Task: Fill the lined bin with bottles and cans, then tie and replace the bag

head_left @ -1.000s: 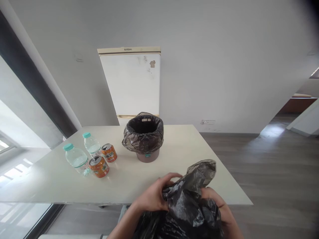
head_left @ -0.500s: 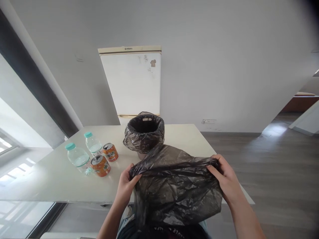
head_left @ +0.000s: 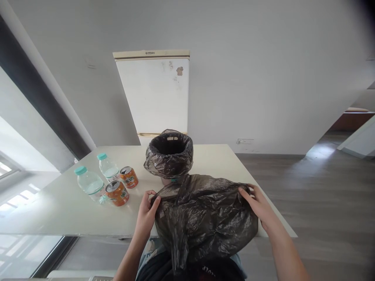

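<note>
A thin black plastic bag point(head_left: 209, 218) is spread between my two hands, over the table's front edge and my lap. My left hand point(head_left: 148, 210) pinches its left side between thumb and fingers. On the other side, my right hand point(head_left: 258, 205) grips the bag's upper right corner, its fingers partly hidden behind the plastic. Just beyond the bag stands a bin point(head_left: 170, 156) lined with another black bag, folded out over its rim. The bin's lower part is mostly covered.
Two clear bottles with teal caps, one nearer point(head_left: 90, 183) and one farther point(head_left: 108, 167), stand left on the pale table point(head_left: 58, 210). Beside them are two orange cans, the front one point(head_left: 117, 193) and the rear one point(head_left: 129, 177). A white fridge point(head_left: 155, 93) is behind the table.
The bag's top edge, stretched taut before, is now looser and puffed out, with a strip hanging down at its left. Both hands keep their hold and have hardly shifted.
</note>
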Available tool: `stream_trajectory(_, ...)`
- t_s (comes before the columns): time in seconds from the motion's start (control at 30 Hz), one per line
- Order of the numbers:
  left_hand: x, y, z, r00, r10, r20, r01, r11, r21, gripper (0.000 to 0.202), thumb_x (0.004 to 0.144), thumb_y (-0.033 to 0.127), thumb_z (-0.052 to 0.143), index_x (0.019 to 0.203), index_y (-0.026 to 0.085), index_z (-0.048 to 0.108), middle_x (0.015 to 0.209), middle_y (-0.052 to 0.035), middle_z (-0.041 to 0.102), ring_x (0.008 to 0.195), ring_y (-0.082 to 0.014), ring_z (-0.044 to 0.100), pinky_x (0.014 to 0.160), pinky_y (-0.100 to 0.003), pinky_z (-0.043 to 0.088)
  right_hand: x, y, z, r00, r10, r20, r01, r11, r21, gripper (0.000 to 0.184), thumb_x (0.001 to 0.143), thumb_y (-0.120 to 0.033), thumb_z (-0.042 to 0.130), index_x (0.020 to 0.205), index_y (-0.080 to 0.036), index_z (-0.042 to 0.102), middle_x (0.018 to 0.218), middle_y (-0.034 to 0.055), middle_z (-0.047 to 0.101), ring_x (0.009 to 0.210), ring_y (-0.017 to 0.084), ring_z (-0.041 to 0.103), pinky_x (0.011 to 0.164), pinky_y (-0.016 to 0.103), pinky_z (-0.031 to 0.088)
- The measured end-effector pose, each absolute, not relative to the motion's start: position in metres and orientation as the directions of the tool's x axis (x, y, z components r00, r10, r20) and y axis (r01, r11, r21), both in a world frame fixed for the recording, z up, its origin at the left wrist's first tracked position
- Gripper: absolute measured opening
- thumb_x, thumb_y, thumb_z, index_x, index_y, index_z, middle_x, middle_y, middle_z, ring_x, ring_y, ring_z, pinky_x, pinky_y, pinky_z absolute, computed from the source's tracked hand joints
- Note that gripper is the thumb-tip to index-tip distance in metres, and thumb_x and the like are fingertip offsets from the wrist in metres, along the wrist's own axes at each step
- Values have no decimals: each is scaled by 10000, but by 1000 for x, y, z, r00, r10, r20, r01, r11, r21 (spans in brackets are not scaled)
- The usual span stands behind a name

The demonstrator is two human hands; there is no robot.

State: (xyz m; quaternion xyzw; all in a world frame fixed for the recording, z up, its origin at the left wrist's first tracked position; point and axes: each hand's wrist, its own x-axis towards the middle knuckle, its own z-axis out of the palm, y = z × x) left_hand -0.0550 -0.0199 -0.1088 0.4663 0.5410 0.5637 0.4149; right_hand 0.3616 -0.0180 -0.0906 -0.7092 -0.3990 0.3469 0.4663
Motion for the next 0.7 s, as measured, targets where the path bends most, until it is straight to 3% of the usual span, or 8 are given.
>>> stream_trajectory(0.07, -56, -17, -114, -230, 960, 160, 166, -123, 978, 414, 907, 591, 678, 1073, 235, 545, 779, 40, 589, 671, -139, 537, 619, -220, 408, 362, -23, -93, 313, 929, -195, 292, -290, -911, 642, 802, -656, 739, 1288, -247, 649, 1278, 170, 701, 1069, 361, 701, 811, 426, 590)
stream_trajectory(0.17, -53, -16, -118, -253, 922, 294, 353, -194, 915, 283, 956, 492, 596, 1066, 236, 545, 917, -8, 630, 813, -184, 611, 729, -277, 481, 362, -26, -98, 219, 972, -87, 329, -157, -931, 501, 851, -636, 675, 1130, -225, 737, 1127, 134, 773, 980, 351, 729, 795, 425, 594)
stream_trajectory(0.3, -37, -28, -110, -360, 787, 501, 644, -179, 744, 191, 934, 384, 587, 1054, 236, 571, 1071, -78, 627, 1023, -272, 612, 883, -401, 510, 368, -24, -108, 422, 896, 135, 329, -13, -944, 440, 800, -576, 733, 1025, -199, 737, 966, 96, 789, 851, 311, 725, 709, 374, 572)
stream_trajectory(0.37, -22, -39, -105, -288, 788, 544, 708, -207, 675, 165, 957, 365, 558, 1049, 233, 595, 1066, -94, 635, 1045, -285, 621, 930, -427, 506, 371, -23, -112, 495, 853, 163, 335, -14, -942, 433, 744, -547, 791, 991, -197, 725, 920, 79, 781, 801, 288, 712, 668, 346, 552)
stream_trajectory(0.47, 5, -51, -105, -69, 934, 351, 682, -213, 700, 256, 968, 431, 579, 1118, 226, 615, 1045, -94, 696, 977, -280, 685, 874, -401, 538, 370, -24, -112, 519, 839, 162, 320, -15, -947, 431, 701, -524, 835, 954, -201, 705, 886, 58, 763, 781, 264, 694, 664, 325, 538)
stream_trajectory(0.57, 25, -53, -110, 49, 988, 144, 688, -138, 712, 283, 929, 411, 636, 1137, 220, 631, 1081, -100, 744, 994, -303, 716, 868, -407, 536, 364, -26, -109, 498, 853, 159, 276, 18, -961, 428, 720, -526, 833, 973, -211, 693, 919, 47, 746, 842, 260, 687, 718, 327, 544)
stream_trajectory(0.63, 27, -50, -113, 74, 989, 125, 673, -142, 726, 169, 963, 332, 557, 1067, 230, 642, 1044, -84, 759, 990, -294, 726, 874, -398, 523, 362, -28, -106, 485, 865, 127, 189, 37, -981, 431, 737, -519, 824, 1023, -227, 687, 975, 38, 737, 887, 257, 683, 752, 330, 545)
stream_trajectory(0.7, 21, -44, -113, 27, 986, 162, 643, -141, 753, 187, 1007, 310, 463, 1054, 239, 629, 995, -68, 761, 949, -281, 734, 849, -383, 517, 364, -28, -104, 477, 875, 79, 71, 51, -996, 420, 723, -484, 828, 1033, -243, 678, 998, 24, 719, 887, 242, 669, 741, 318, 535)
